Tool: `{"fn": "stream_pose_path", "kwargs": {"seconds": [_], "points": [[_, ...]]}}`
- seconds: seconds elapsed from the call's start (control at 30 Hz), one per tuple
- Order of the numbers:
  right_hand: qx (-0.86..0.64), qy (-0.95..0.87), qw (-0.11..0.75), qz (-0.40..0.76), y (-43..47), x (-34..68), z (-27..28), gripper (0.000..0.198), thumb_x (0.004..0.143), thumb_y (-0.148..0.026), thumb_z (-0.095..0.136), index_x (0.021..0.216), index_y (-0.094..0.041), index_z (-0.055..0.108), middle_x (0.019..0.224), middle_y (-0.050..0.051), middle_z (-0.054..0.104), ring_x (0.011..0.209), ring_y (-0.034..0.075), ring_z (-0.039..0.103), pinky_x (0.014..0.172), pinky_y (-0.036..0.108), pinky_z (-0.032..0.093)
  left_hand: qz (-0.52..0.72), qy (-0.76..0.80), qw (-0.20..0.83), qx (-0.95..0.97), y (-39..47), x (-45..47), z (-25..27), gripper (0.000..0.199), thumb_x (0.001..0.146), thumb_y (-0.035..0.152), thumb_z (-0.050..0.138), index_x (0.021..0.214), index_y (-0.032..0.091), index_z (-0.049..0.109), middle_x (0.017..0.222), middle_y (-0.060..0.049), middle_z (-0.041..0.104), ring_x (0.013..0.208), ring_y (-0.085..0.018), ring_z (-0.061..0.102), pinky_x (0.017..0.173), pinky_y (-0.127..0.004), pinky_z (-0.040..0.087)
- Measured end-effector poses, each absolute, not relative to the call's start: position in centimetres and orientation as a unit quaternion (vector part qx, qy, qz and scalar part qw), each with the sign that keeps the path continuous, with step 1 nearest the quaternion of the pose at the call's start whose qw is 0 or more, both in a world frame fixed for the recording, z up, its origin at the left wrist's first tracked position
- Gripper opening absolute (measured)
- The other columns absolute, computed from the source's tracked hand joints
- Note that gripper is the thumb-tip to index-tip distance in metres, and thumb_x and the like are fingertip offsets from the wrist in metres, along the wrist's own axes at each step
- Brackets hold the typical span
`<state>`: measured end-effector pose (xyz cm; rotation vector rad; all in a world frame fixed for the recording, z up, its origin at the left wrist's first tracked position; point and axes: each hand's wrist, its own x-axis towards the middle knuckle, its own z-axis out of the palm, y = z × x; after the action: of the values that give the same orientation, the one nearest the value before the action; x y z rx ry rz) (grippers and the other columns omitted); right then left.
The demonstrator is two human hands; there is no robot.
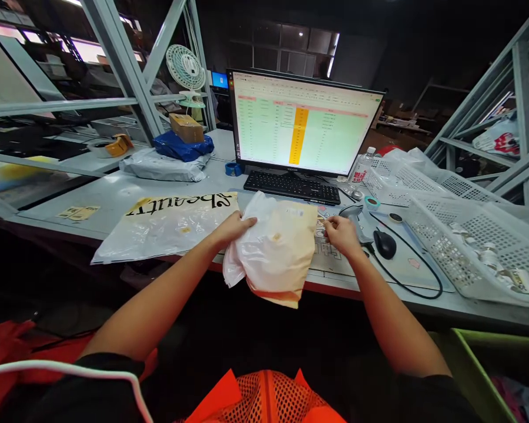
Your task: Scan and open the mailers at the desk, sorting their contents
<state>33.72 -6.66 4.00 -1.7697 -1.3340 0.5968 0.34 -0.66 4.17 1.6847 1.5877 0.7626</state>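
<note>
Package (282, 252), wrinkled, glossy, probably plastic

Orange mesh vest (249, 399) with a vertical middle strip (268, 395) and solid orange panels (218, 396), short black sleeves (112, 363); left hand (233, 229) and right hand (342, 236) both bare.

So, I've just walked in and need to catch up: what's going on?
A person's left hand grips a pale plastic package at the front edge of the desk. The right hand is beside it, left of the mouse; whether it pinches anything is unclear. A bag printed "beauty" lies left of the package.
</note>
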Motion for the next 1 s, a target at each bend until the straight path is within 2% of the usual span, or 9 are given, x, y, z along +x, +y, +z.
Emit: {"fn": "stream_pose_path", "kwargs": {"seconds": [0.1, 0.2, 0.33, 0.43, 0.57, 0.63, 0.73, 0.83, 1.0], "points": [[-0.775, -0.552, 0.305, 0.045, -7.0, 37.5, 4.5, 0.024, 0.097, -0.032, 0.062, 0.110, -0.016, 0.073, 0.099, 0.012, 0.077, 0.099, 0.028, 0.073, 0.095, 0.038, 0.054, 0.346, 0.614, 0.180, 0.687, -2.1, 0.4, 5.2, 0.059, 0.093, 0.040, 0.066, 0.144, 0.014, 0.051, 0.124, -0.018, 0.073, 0.113, -0.038, 0.071, 0.100, -0.051, 0.054], [-0.828, -0.522, 0.202, -0.030, -6.8, 40.8, 4.7, 0.048, 0.101, -0.042, 0.058, 0.137, -0.011, 0.065, 0.125, 0.021, 0.073, 0.124, 0.037, 0.066, 0.105, 0.045, 0.050, 0.374, 0.477, 0.032, 0.795, -4.2, 3.1, 6.0, 0.053, 0.100, 0.041, 0.058, 0.147, 0.017, 0.052, 0.145, -0.016, 0.065, 0.132, -0.033, 0.062, 0.116, -0.049, 0.047], [-0.870, -0.483, 0.098, 0.012, -5.4, 42.1, 4.1, 0.062, 0.100, -0.050, 0.060, 0.145, -0.007, 0.056, 0.138, 0.027, 0.065, 0.130, 0.042, 0.062, 0.107, 0.049, 0.050, 0.188, 0.347, 0.051, 0.918, -7.4, 10.1, 3.2, 0.069, 0.104, 0.058, 0.055, 0.156, 0.013, 0.051, 0.168, -0.016, 0.043, 0.154, -0.035, 0.043, 0.128, -0.049, 0.035], [-0.880, -0.470, 0.055, 0.038, -4.0, 41.8, 3.1, 0.063, 0.097, -0.043, 0.066, 0.146, -0.006, 0.053, 0.138, 0.027, 0.064, 0.131, 0.041, 0.062, 0.107, 0.048, 0.050, 0.077, 0.334, 0.035, 0.939, -9.3, 13.9, -0.1, 0.079, 0.105, 0.064, 0.053, 0.155, 0.003, 0.052, 0.165, -0.024, 0.045, 0.157, -0.037, 0.039, 0.131, -0.049, 0.028], [-0.884, -0.460, 0.064, 0.043, -2.4, 41.6, 2.5, 0.068, 0.089, -0.033, 0.075, 0.146, -0.005, 0.051, 0.138, 0.028, 0.063, 0.135, 0.042, 0.060, 0.108, 0.047, 0.050, 0.078, 0.327, 0.009, 0.942, -10.4, 14.6, -1.9, 0.081, 0.107, 0.065, 0.046, 0.156, 0.001, 0.051, 0.163, -0.027, 0.045, 0.153, -0.035, 0.045, 0.130, -0.045, 0.031], [-0.883, -0.460, 0.070, 0.058, -2.0, 41.8, 3.1, 0.058, 0.085, -0.031, 0.077, 0.135, -0.006, 0.060, 0.131, 0.027, 0.066, 0.127, 0.041, 0.064, 0.102, 0.045, 0.053, 0.080, 0.324, 0.006, 0.943, -10.3, 14.2, -2.0, 0.081, 0.106, 0.066, 0.045, 0.156, 0.003, 0.051, 0.164, -0.026, 0.045, 0.153, -0.035, 0.046, 0.129, -0.045, 0.031], [-0.865, -0.472, 0.106, 0.130, -2.8, 42.2, 4.8, 0.032, 0.089, -0.035, 0.070, 0.109, -0.010, 0.068, 0.098, 0.019, 0.072, 0.089, 0.032, 0.073, 0.075, 0.038, 0.057, 0.083, 0.322, 0.008, 0.943, -10.1, 13.9, -1.8, 0.081, 0.106, 0.067, 0.045, 0.157, 0.004, 0.052, 0.164, -0.025, 0.045, 0.153, -0.034, 0.046, 0.130, -0.044, 0.030], [-0.790, -0.530, 0.164, 0.262, -5.3, 42.0, 7.0, 0.027, 0.090, -0.042, 0.069, 0.094, -0.016, 0.066, 0.069, 0.006, 0.063, 0.057, 0.019, 0.061, 0.052, 0.028, 0.046, 0.082, 0.323, 0.011, 0.943, -10.0, 14.0, -1.8, 0.082, 0.106, 0.067, 0.046, 0.157, 0.003, 0.051, 0.164, -0.026, 0.044, 0.154, -0.034, 0.045, 0.130, -0.044, 0.030], [-0.673, -0.622, 0.136, 0.377, -9.0, 40.0, 10.2, 0.028, 0.078, -0.044, 0.075, 0.090, -0.020, 0.066, 0.054, -0.002, 0.054, 0.046, 0.013, 0.047, 0.043, 0.023, 0.034, 0.096, 0.318, 0.018, 0.943, -10.1, 14.0, -2.2, 0.079, 0.106, 0.064, 0.049, 0.155, 0.002, 0.052, 0.164, -0.026, 0.045, 0.154, -0.035, 0.044, 0.130, -0.045, 0.031]]}}
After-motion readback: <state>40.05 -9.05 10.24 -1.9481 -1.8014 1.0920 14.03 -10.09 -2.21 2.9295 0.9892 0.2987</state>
